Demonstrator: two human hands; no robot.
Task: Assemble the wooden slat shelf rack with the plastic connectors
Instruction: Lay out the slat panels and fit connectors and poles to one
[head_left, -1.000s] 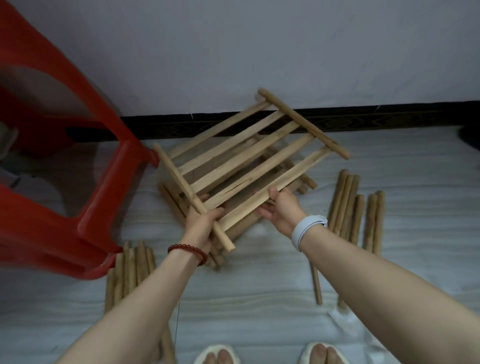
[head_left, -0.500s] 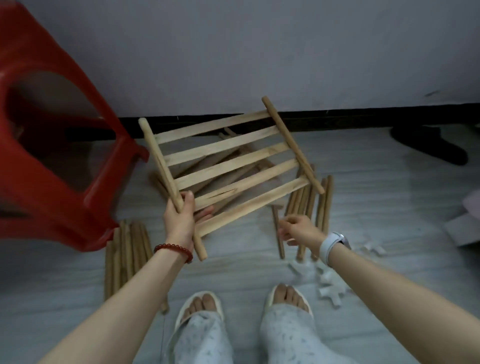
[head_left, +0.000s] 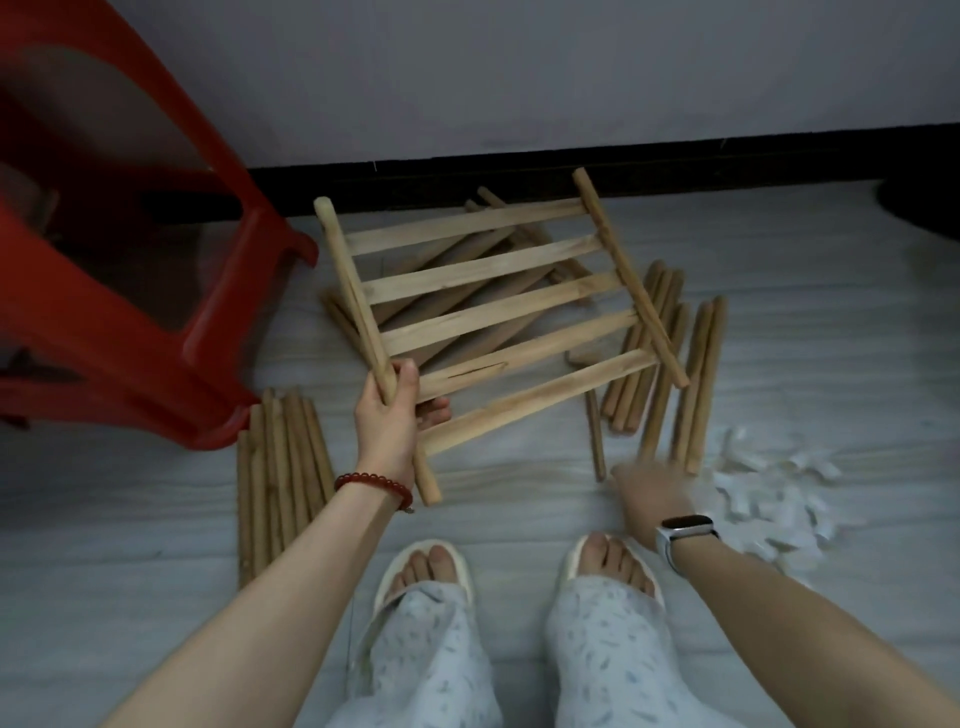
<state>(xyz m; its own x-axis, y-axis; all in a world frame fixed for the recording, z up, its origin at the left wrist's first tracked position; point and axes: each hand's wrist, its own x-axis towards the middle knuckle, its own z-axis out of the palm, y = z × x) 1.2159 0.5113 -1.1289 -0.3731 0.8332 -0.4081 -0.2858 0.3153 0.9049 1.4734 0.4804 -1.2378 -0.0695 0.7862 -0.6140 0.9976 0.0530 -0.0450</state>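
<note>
A wooden slat panel (head_left: 493, 312), several flat slats between two round rails, is held up over the floor. My left hand (head_left: 387, 415) grips its left rail near the lower end. My right hand (head_left: 652, 493) is blurred, low over the floor at the right, fingers spread and holding nothing, just left of a heap of white plastic connectors (head_left: 774, 499). Round wooden rods lie in bundles at the right (head_left: 670, 364) and at the left (head_left: 280, 467). More slat panels (head_left: 467, 260) lie on the floor under the held one.
A red plastic stool (head_left: 130, 291) stands at the left, close to the panel. A dark skirting board (head_left: 519, 171) runs along the wall behind. My two feet in pale slippers (head_left: 519, 566) rest on the floor below the hands. A dark object (head_left: 924, 208) sits at the far right.
My right hand has let go of the panel and moved down and right toward the white connectors. My left hand alone holds the panel, which has swung level. The view has tilted down.
</note>
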